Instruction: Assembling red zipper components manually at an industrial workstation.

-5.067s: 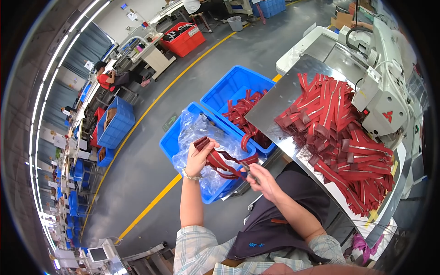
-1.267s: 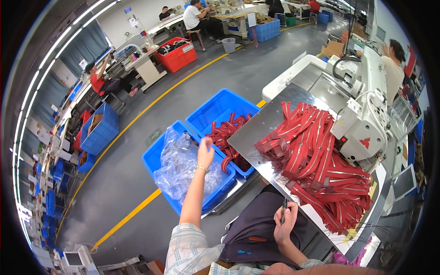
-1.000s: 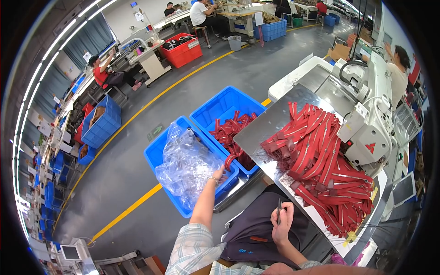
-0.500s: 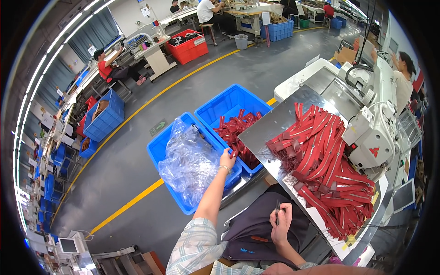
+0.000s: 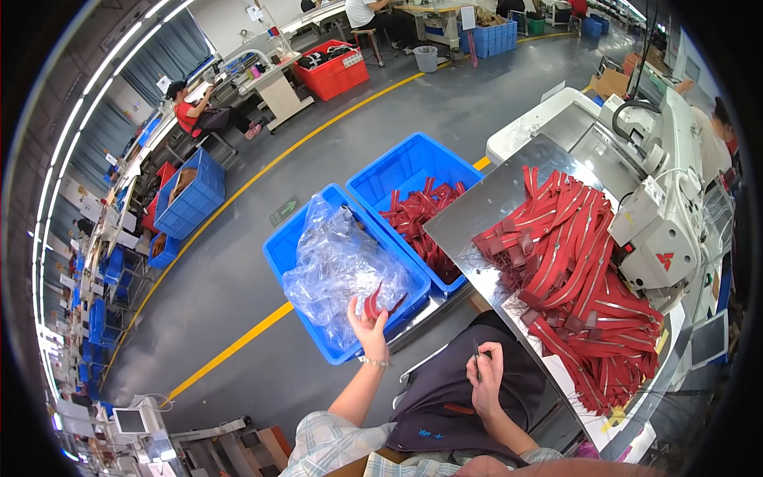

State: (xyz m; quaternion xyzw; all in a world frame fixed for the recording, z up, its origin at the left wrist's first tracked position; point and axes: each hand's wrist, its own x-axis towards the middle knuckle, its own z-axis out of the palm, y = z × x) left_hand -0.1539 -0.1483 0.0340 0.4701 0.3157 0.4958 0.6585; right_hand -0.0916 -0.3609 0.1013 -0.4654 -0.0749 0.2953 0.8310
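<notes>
My left hand (image 5: 368,332) is closed on a folded red zipper (image 5: 371,303), above the near end of a blue bin (image 5: 316,343) lined with crumpled clear plastic (image 5: 330,266). Over my dark apron (image 5: 433,421), my right hand (image 5: 488,372) grips a slender dark pointed tool (image 5: 477,359), its exact kind hidden by the fingers. A second blue bin (image 5: 373,176) beside the first holds more red zippers (image 5: 421,219). To the right, a large heap of red zippers (image 5: 568,278) with metal teeth covers much of a metal worktable (image 5: 457,216).
A white sewing machine (image 5: 656,230) stands behind the heap, at the right. Across the grey floor runs a yellow line (image 5: 238,347). Farther off are a red bin (image 5: 332,73), a blue crate (image 5: 191,195) and a seated person in red (image 5: 188,111).
My left hand has moved left and nearer, from the edge between the two bins to above the plastic-lined one, carrying the red zipper. My right hand stays over the apron with the tool.
</notes>
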